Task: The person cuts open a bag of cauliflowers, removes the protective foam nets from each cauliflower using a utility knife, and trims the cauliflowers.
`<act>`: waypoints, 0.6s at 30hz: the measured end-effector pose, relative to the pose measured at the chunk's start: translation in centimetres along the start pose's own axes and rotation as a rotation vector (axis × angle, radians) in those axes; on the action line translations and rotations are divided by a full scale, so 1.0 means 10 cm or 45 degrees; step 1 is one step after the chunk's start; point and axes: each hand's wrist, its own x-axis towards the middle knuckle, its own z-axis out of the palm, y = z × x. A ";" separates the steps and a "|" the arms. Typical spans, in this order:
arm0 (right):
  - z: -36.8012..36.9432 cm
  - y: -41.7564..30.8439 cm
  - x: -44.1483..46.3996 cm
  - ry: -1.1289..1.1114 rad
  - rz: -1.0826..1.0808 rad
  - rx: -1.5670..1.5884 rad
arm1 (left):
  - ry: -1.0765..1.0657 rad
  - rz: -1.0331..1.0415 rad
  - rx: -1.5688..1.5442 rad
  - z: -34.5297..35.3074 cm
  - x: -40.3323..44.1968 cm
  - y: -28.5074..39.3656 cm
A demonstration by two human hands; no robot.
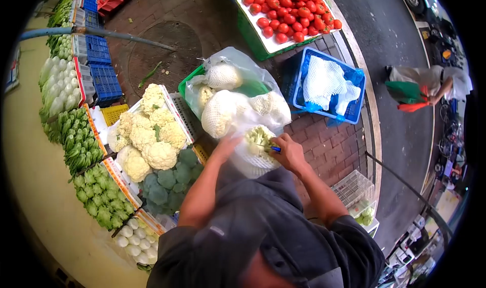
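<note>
A cauliflower (pixel 259 139) in white foam netting sits in front of my body, its cut stem side and pale green leaf stubs facing up. My left hand (pixel 228 147) grips its left side; the fingers are blurred and partly hidden. My right hand (pixel 289 152) is closed around the blue handle of a knife (pixel 275 149), whose thin blade reaches over the cauliflower. Just beyond lies a clear plastic bag (pixel 195 93) lining a green crate (pixel 191 78), with several netted cauliflowers (pixel 218 117) in it.
At left, bare cauliflowers (pixel 161 155) and broccoli (pixel 167 186) adjoin rows of greens (pixel 83 141). Tomatoes (pixel 291 14) fill a tray ahead. A blue crate (pixel 295 88) holds white netting (pixel 324 80). Metal poles (pixel 126 36) cross both sides; a person (pixel 430 85) is on the road.
</note>
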 end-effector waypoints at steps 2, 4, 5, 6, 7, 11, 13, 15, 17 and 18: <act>-0.16 -0.13 -0.05 0.003 -0.067 -0.115 | -0.003 -0.107 0.014 0.10 -0.02 0.05; -0.13 -0.11 -0.10 -0.013 -0.120 -0.216 | -0.038 -0.173 0.064 0.20 -0.04 0.11; -0.11 -0.08 -0.11 -0.022 -0.150 -0.270 | -0.090 -0.126 0.145 0.28 -0.09 0.20; -0.08 -0.02 -0.13 -0.069 -0.174 -0.250 | -0.175 -0.135 0.169 0.34 -0.09 0.24; -0.03 0.07 -0.14 -0.118 -0.200 -0.230 | -0.257 -0.144 0.192 0.39 -0.07 0.26; 0.08 0.18 -0.26 -0.152 -0.224 -0.183 | -0.353 -0.100 0.126 0.50 -0.04 0.10; 0.12 0.16 -0.26 -0.155 -0.240 -0.219 | -0.348 -0.148 0.149 0.51 -0.05 0.01; 0.19 0.16 -0.27 -0.126 -0.214 -0.227 | -0.354 -0.133 0.100 0.55 -0.17 0.13; 0.29 0.13 -0.24 -0.059 -0.152 -0.209 | -0.334 -0.098 0.113 0.58 -0.17 0.13; 0.31 0.11 -0.24 -0.066 -0.097 -0.201 | -0.303 -0.070 0.145 0.57 -0.16 0.10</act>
